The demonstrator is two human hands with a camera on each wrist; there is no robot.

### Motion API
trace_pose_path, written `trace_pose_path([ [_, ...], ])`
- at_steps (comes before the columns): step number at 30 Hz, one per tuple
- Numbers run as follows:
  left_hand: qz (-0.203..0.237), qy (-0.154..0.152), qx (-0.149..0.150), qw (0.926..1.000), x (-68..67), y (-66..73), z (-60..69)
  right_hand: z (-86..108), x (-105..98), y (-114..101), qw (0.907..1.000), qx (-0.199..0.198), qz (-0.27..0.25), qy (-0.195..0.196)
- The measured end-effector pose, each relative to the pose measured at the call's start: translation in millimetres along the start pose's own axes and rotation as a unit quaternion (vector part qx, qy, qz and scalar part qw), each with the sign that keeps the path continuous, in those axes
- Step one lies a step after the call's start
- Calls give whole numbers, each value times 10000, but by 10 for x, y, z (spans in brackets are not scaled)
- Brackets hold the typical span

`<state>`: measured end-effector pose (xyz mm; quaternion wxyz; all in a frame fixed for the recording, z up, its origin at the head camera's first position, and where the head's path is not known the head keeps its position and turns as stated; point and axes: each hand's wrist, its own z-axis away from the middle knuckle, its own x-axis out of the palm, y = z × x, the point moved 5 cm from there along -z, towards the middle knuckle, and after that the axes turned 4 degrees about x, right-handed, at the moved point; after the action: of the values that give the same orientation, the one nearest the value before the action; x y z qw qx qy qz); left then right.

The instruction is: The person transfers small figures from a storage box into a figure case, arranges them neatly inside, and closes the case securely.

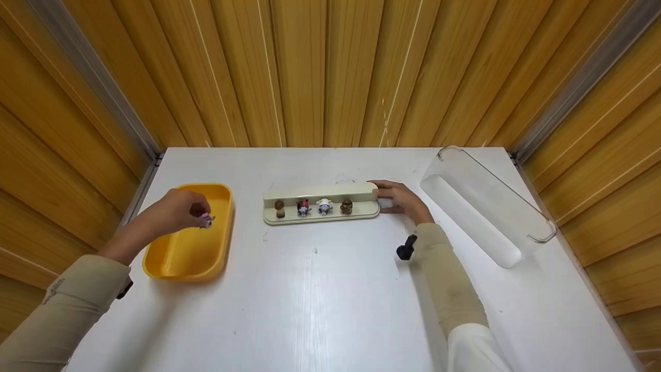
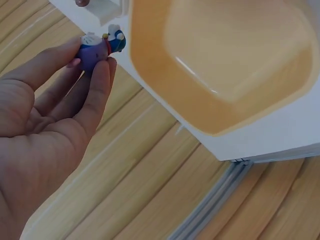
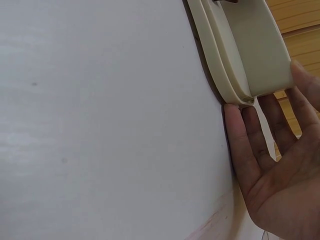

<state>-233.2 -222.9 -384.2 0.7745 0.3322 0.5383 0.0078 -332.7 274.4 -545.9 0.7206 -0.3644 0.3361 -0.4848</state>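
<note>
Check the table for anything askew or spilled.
Only minor oddities: the clear case lies diagonally at the right, out of line with the cream stand, and small dark marks speckle the white table. I see no spill.

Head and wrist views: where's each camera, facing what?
Head: on the head, facing forward and down at the table; left hand, right hand and forearms show.
Left wrist: on that wrist, facing the left hand pinching a figurine, and the yellow tub.
Right wrist: on that wrist, facing the right hand touching the cream stand.
Head and left wrist share the figurine and tub.
</note>
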Motion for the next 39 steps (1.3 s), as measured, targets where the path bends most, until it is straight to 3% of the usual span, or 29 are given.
trace_pose_path([
  [7,-56,646,395,9971,4,244,-113,18,-5,21,9998,-130,29,125],
  [15,443,953,569,9928,100,482,-313,34,-22,0,9996,-209,92,174],
  [24,819,779,707,9911,196,687,-451,21,1,21,9995,-221,97,226],
  [39,877,688,917,9895,304,815,-527,10,-5,30,9995,-118,116,272],
])
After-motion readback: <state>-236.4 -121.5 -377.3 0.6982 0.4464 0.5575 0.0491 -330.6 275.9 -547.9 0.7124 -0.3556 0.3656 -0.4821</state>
